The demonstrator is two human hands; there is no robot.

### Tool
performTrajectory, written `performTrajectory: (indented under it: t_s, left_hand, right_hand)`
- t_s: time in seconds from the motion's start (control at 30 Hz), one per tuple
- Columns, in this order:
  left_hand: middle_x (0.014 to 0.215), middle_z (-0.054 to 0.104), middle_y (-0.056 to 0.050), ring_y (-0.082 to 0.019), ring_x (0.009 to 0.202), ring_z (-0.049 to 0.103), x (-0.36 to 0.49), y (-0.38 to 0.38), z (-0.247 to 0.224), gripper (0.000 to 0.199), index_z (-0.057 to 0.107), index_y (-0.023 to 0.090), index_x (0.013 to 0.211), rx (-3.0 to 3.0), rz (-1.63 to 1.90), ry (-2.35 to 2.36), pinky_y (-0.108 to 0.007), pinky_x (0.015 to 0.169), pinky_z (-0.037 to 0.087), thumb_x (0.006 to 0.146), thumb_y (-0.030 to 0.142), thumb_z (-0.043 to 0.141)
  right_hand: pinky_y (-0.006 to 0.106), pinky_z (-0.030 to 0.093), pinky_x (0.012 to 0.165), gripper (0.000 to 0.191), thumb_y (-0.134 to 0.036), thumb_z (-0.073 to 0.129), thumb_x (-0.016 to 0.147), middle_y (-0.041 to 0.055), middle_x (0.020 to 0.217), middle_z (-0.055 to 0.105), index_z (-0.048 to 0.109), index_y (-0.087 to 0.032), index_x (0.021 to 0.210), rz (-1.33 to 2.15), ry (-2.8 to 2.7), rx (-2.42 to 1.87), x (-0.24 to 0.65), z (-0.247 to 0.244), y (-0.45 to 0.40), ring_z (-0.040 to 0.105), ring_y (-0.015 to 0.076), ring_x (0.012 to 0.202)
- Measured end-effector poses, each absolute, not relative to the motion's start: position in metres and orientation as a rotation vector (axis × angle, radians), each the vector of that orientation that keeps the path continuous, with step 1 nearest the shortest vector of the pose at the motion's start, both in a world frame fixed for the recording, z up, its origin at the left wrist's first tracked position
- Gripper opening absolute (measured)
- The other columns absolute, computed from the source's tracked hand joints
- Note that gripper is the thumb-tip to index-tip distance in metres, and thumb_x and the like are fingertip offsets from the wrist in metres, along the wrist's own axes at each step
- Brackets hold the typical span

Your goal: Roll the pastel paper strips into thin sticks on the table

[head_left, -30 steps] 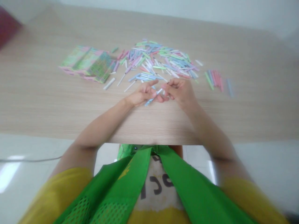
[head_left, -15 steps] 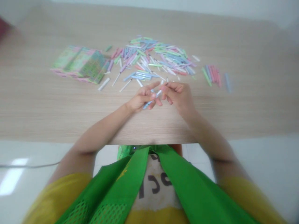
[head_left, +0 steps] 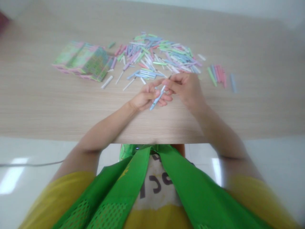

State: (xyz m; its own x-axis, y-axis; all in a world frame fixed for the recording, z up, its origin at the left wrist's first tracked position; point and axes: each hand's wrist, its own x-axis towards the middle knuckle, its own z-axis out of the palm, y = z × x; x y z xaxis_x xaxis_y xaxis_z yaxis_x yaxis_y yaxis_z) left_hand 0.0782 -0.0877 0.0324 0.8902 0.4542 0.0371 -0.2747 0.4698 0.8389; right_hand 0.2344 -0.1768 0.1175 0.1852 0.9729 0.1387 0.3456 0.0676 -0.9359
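Note:
Over the near part of the table, my left hand (head_left: 145, 96) pinches a slim light-blue pen-like stick (head_left: 155, 101) between thumb and fingers, its blue end pointing down toward me. My right hand (head_left: 187, 87) is closed at the other end, thumb and forefinger on the thin white part, which has a dark tip. Just beyond my hands lie several light-blue tubes (head_left: 146, 74). Past them spreads a pile of pastel tubes and thin white sticks (head_left: 176, 52). Small print on the held piece is too blurred to read.
Patterned green-and-pink boxes (head_left: 82, 60) stand at the left of the pile. A white tube (head_left: 107, 82) lies in front of them. To the right is a row of pink, green and blue tubes (head_left: 220, 75), with a single blue tube (head_left: 233, 83) beside it.
The blue barrel and the white part now form one straight line between my hands; before, a white piece showed separately at my right fingertips. The view has shifted slightly.

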Motion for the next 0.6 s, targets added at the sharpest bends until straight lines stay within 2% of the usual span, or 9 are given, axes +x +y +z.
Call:
performTrajectory:
  t_s: [0.13, 0.23, 0.33, 0.43, 0.5, 0.6]
  left_hand:
    - [0.094, 0.08, -0.011, -0.023, 0.076, 0.078, 0.082, -0.094, 0.031, 0.101, 0.03, 0.017, 0.156, 1.021, 0.437, 0.177, -0.025, 0.063, 0.061, 0.075, 0.035, 0.086]
    - [0.09, 0.08, -0.01, -0.026, 0.08, 0.079, 0.085, -0.098, 0.033, 0.113, 0.024, 0.014, 0.158, 1.022, 0.453, 0.179, -0.026, 0.062, 0.061, 0.069, 0.034, 0.091]
    - [0.089, 0.08, -0.013, -0.024, 0.069, 0.078, 0.088, -0.097, 0.036, 0.112, 0.024, 0.01, 0.158, 1.041, 0.415, 0.202, -0.028, 0.064, 0.06, 0.07, 0.032, 0.09]
    - [0.089, 0.08, -0.014, -0.016, 0.053, 0.071, 0.09, -0.092, 0.036, 0.103, 0.029, 0.01, 0.156, 1.036, 0.417, 0.209, -0.028, 0.067, 0.06, 0.074, 0.032, 0.087]
    - [0.088, 0.08, -0.013, -0.012, 0.047, 0.066, 0.09, -0.089, 0.035, 0.101, 0.032, 0.012, 0.155, 1.028, 0.432, 0.19, -0.03, 0.07, 0.06, 0.074, 0.034, 0.088]
    - [0.087, 0.08, -0.013, -0.009, 0.044, 0.061, 0.088, -0.087, 0.034, 0.109, 0.028, 0.011, 0.156, 1.041, 0.422, 0.147, -0.032, 0.072, 0.061, 0.071, 0.037, 0.09]
  right_hand:
    - [0.025, 0.047, 0.055, 0.026, -0.036, 0.08, 0.081, 0.0023, 0.067, 0.071, 0.069, -0.018, 0.067, 0.911, -1.226, -1.492, 0.233, 0.108, -0.179, 0.058, 0.01, 0.057]
    - [0.023, 0.045, 0.053, 0.026, -0.036, 0.081, 0.079, 0.0011, 0.063, 0.069, 0.069, -0.017, 0.066, 0.917, -1.236, -1.491, 0.239, 0.11, -0.183, 0.056, 0.0088, 0.055]
    - [0.023, 0.045, 0.051, 0.033, -0.037, 0.087, 0.072, -0.0008, 0.055, 0.063, 0.065, -0.018, 0.058, 0.938, -1.302, -1.489, 0.247, 0.115, -0.185, 0.055, 0.0086, 0.051]
    - [0.023, 0.041, 0.049, 0.043, -0.037, 0.09, 0.067, -0.0026, 0.049, 0.058, 0.056, -0.019, 0.051, 0.855, -1.344, -1.527, 0.252, 0.12, -0.185, 0.05, 0.0077, 0.048]
    - [0.023, 0.04, 0.048, 0.045, -0.037, 0.09, 0.069, -0.0028, 0.048, 0.057, 0.053, -0.019, 0.049, 0.76, -1.335, -1.544, 0.253, 0.126, -0.183, 0.047, 0.0069, 0.047]
    - [0.023, 0.042, 0.05, 0.042, -0.037, 0.087, 0.074, -0.0019, 0.051, 0.058, 0.055, -0.019, 0.053, 0.772, -1.266, -1.528, 0.252, 0.135, -0.181, 0.049, 0.007, 0.049]
